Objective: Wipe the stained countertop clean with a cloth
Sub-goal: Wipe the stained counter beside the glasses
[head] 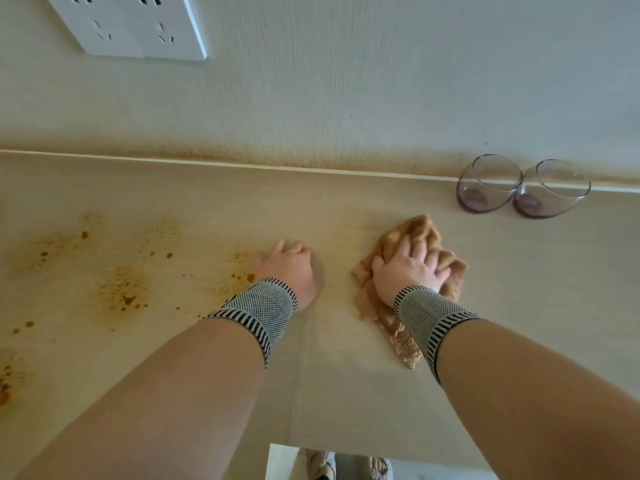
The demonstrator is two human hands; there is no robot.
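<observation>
Fingers of right hand [408, 268] press crumpled, nubby tan cloth [408, 308].

crumpled tan terry cloth [408, 271]: 1 | clear purple-tinted stemless glasses: 2 [488, 183] [552, 188] | white wall socket plates: 2 [100, 24] [169, 26] | bare hands: 2 [292, 271] [407, 271] | grey striped knit wristbands: 2 [259, 310] [427, 313]
</observation>
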